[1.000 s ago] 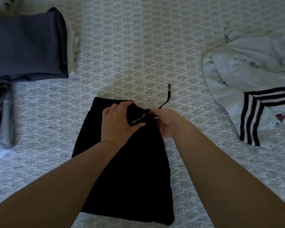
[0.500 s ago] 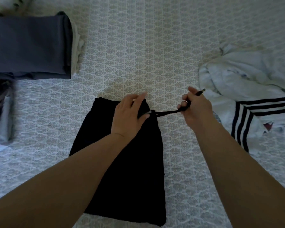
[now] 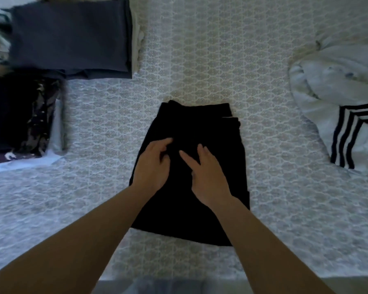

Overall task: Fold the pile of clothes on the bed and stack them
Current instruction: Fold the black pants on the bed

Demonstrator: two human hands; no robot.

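Head view, single frame. I log the bed (image 3: pixel 200 60) first: patterned grey-white cover filling nearly the whole picture. At upper left of the frame I see a folded stack topped by a dark grey garment (image 3: pixel 70 37), with a pale layer showing along its right edge. Just below it at the left edge sits a second dark stack (image 3: pixel 19 117) with a printed fabric and a pale piece underneath; details are too dim for me to sort. At the right edge lies an unfolded white garment with dark stripes (image 3: pixel 336 107), crumpled, well apart from the stacks.

Centre of the frame: a black garment (image 3: pixel 200 124), folded into a roughly rectangular shape, lying flat on the cover, narrow end toward the top of the frame. I cannot tell what kind of garment it is.

Both forearms enter from the bottom edge. The left hand (image 3: pixel 152 164) lies over the left part of the black garment, fingers loosely bent, index extended, gripping nothing that I can see. The right hand (image 3: pixel 208 172) rests beside it over the middle of the garment, fingers fairly straight, thumb spread, not clasping the cloth. The hands are near each other but not touching.
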